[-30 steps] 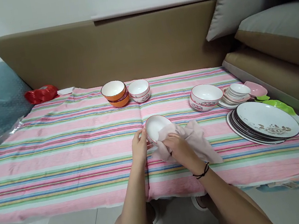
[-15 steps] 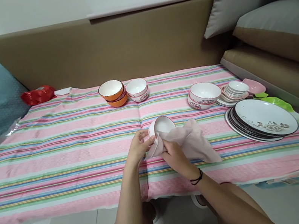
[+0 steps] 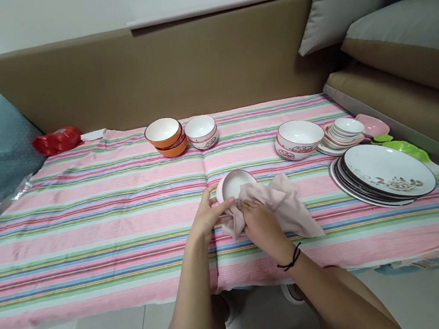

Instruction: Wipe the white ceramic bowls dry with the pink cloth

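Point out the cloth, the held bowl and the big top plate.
Cloth [image 3: 289,206]: head view, right part.
Held bowl [image 3: 233,183]: head view, inner wall.
Big top plate [image 3: 388,167]: head view, upper face.

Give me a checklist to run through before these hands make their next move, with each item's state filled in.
1. Left hand has hold of the small bowl: ok, thumb and fingers are at its left side.
2. Right hand has the cloth: ok, it is bunched under the fingers.
3. Small bowl level: not ok, it looks tilted, its left outer wall showing.
4. Inside of the small bowl dry: cannot tell, the cloth covers part of it.
5. Cloth clear of the plate stack: ok, striped fabric shows between them.
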`<state>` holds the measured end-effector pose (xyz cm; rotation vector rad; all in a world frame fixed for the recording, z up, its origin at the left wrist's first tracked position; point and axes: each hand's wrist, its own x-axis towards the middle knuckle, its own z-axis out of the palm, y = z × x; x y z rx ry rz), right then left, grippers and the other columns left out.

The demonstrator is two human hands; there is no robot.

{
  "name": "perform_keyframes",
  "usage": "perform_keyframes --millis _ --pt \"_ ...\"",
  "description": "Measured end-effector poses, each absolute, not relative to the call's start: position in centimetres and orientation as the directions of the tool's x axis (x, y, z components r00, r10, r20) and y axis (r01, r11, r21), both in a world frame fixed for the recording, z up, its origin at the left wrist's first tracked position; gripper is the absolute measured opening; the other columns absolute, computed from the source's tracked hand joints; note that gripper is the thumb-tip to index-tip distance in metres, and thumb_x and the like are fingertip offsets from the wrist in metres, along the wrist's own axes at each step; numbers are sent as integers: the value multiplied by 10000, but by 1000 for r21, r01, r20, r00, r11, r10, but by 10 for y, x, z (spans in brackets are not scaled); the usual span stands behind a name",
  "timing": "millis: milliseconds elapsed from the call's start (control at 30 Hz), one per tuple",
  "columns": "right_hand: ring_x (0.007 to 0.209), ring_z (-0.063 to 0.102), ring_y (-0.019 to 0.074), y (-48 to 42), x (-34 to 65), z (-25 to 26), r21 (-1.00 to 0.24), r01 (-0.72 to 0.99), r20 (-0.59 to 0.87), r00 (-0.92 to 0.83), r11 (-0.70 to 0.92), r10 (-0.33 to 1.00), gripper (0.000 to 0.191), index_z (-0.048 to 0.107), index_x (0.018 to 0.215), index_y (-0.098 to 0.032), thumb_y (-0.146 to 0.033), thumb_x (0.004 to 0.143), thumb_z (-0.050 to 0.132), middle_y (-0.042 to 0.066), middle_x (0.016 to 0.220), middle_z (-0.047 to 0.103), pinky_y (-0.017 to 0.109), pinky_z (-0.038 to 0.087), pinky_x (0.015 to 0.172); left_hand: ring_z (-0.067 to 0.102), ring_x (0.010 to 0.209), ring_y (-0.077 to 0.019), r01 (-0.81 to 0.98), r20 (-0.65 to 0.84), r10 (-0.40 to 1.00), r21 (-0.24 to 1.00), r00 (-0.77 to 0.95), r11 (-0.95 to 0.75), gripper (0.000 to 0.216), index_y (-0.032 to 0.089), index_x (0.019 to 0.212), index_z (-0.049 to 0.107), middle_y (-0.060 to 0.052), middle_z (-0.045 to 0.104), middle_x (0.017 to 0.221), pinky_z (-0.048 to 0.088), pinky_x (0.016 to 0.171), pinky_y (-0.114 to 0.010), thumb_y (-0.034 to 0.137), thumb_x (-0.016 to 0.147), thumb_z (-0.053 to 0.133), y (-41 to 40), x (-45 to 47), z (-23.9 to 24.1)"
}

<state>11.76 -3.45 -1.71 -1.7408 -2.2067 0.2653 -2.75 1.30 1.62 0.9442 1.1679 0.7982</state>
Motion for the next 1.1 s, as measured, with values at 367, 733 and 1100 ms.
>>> perform_keyframes --millis 367,733,1100 --pt "666 590 190 -36 115 -12 -646 742 120 -134 179 984 295 623 928 -141 -29 730 435 67 753 673 261 354 574 618 714 -131 -154 -323 899 913 295 379 616 209 1099 564 -7 608 866 524 644 -259 440 595 834 13 -28 19" --pt "1087 593 268 -38 120 -20 -533 815 159 -167 227 973 416 615 1166 -120 -47 792 449 137 1143 673 394 434 955 618 795 -134 -126 -335 895 915 295 384 636 268 1279 510 -11 600 956 516 772 -303 448 716 744 12 -28 14" --pt "836 625 224 -37 116 -17 -618 756 154 -150 213 977 269 653 913 -144 -69 782 431 98 891 700 330 475 775 584 733 -127 -91 -344 896 920 281 382 524 250 1072 520 18 554 866 509 685 -285 527 686 741 10 -24 21"
